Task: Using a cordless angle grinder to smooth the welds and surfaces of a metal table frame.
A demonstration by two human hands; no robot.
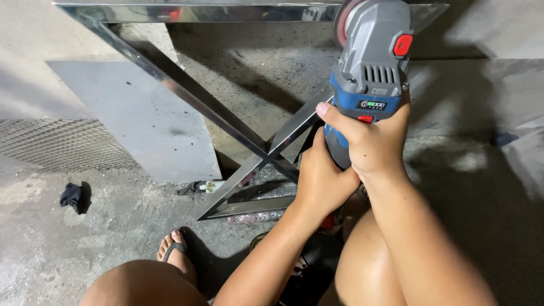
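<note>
1. While both of your hands are wrapped around the blue and grey angle grinder [368, 73], keep that grip firm: your right hand [371, 141] is closed around the body just below the indicator lights, and your left hand [320, 181] is closed on the lower end of the handle, tucked beneath the right.
2. Hold the grinder steady where its reddish disc [343, 22] meets the top bar of the polished steel frame [187, 90], near the upper edge of the view.
3. Judging from your squat, your knees sit close under the tool; keep them and your sandalled foot [177, 252] back from the crossed bars.
4. Let the disc rest flat on the bar, not tipped onto its edge.
5. Hard to make out: most of the disc is cut off by the picture's edge and hidden behind the tool's head, so the contact point cannot be seen. Your left fingers are hidden too.
</note>
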